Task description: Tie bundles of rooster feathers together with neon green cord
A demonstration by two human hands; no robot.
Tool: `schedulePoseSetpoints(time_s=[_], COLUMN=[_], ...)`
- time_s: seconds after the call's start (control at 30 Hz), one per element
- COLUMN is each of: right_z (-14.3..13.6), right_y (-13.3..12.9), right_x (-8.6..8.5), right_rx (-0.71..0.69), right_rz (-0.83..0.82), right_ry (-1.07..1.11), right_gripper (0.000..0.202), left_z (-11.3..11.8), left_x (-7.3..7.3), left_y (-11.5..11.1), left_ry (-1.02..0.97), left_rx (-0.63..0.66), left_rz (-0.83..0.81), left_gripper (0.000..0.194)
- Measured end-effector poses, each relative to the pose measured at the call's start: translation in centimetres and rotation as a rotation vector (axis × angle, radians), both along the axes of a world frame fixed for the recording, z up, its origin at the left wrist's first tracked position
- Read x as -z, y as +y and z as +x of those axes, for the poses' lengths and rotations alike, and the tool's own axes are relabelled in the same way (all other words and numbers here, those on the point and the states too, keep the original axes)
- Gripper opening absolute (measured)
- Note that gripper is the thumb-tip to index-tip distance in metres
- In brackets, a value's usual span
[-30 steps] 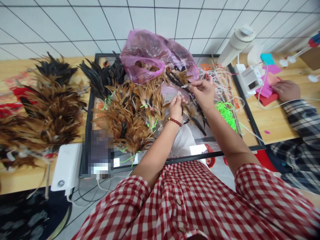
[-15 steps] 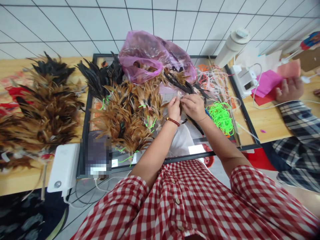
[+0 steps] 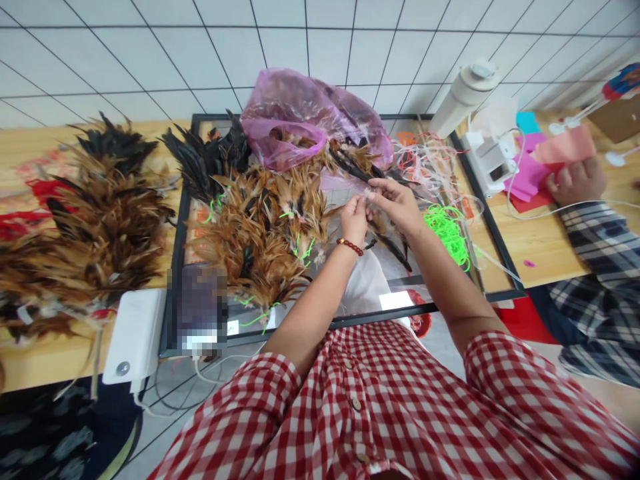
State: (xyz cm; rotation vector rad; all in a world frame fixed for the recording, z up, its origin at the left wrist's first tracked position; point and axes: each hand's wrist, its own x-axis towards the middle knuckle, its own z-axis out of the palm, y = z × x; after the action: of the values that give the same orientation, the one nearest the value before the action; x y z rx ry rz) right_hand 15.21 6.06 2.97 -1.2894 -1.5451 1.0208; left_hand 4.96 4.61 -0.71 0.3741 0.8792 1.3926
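Observation:
My left hand (image 3: pixel 355 219), with a beaded bracelet at its wrist, pinches a small feather piece whose pale end shows at the fingertips. My right hand (image 3: pixel 399 203) meets it there, thumb and index finger closed at the same pale end. Dark long feathers (image 3: pixel 393 247) lie on the glass tray under my hands. To the left spreads a heap of brown feather bundles (image 3: pixel 260 233), some tied with green bands. Behind my hands is a pink plastic bag (image 3: pixel 310 113) with feathers in it. Green bands (image 3: pixel 447 233) are piled right of my right hand.
White and red strings (image 3: pixel 425 160) lie at the tray's back right, near a white bottle (image 3: pixel 463 100). A power bank (image 3: pixel 135 333) and more feathers (image 3: pixel 100 233) are left. At right, another person's hand (image 3: pixel 580 181) rests on coloured paper.
My right hand's fingers have lifted and spread somewhat while staying near my left fingertips. The view has shifted slightly. Beside the other person's hand, the paper has moved and a blue piece now shows.

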Motion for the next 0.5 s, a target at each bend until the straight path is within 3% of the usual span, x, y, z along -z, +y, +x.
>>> schedulePoseSetpoints(time_s=[0.1,0.2,0.5], right_z=[-0.06,-0.10,0.49], right_y=[0.15,0.11,0.31], right_x=[-0.41,-0.48,-0.46], right_rx=[-0.073,-0.076,0.061], right_rz=[-0.146,-0.202,-0.072], right_ry=[0.150,0.182,0.197], right_gripper=[0.066,0.064,0.046], left_z=[-0.15,-0.21,-0.44], left_x=[-0.40,-0.60,0.20], left_y=[-0.33,-0.52,-0.52], left_ry=[-0.011,0.003,0.000], left_rx=[0.042,0.072,0.212], left_rz=[0.004,-0.001,0.006], left_gripper=[0.033,0.032,0.039])
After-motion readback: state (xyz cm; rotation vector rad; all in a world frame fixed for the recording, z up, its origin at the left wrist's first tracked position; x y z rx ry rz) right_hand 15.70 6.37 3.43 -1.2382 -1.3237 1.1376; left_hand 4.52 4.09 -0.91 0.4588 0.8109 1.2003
